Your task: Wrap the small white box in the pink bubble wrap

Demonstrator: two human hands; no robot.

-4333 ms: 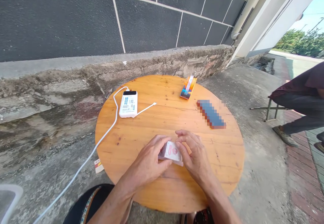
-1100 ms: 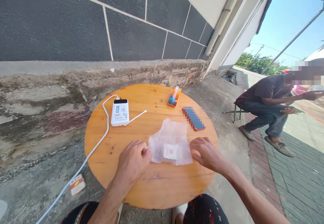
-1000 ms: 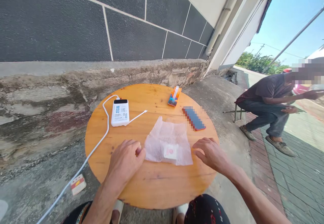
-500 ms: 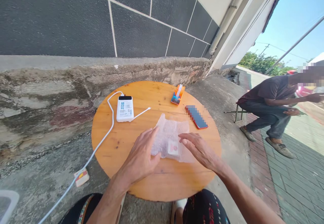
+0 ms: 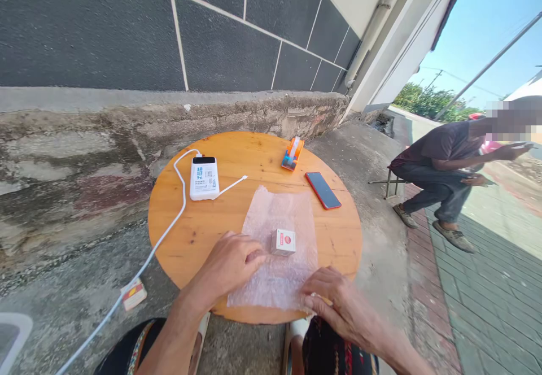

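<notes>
A sheet of bubble wrap [image 5: 288, 211] lies spread on the round wooden table [image 5: 178, 251], its lower end near the table's front edge. On its middle rests a small white box [image 5: 283, 241] with a red mark on top. My left hand [image 5: 235, 262] is just left of the box, over the wrap's left edge, its fingers curled; what they hold, if anything, is hidden. At the wrap's lower right corner, my right hand [image 5: 324, 299] has thumb and fingers closed on the wrap.
A white power bank [image 5: 204, 180] with cables sits at the table's left. Toward the back right are an orange tape dispenser [image 5: 292, 153] and a red-edged phone [image 5: 322, 190]. A person [image 5: 444, 160] sits on a stool at the right.
The bubble wrap, folded up before, now lies flat and open with the box uncovered on it. My right hand has moved down toward the front edge; my left hand's fingers have curled.
</notes>
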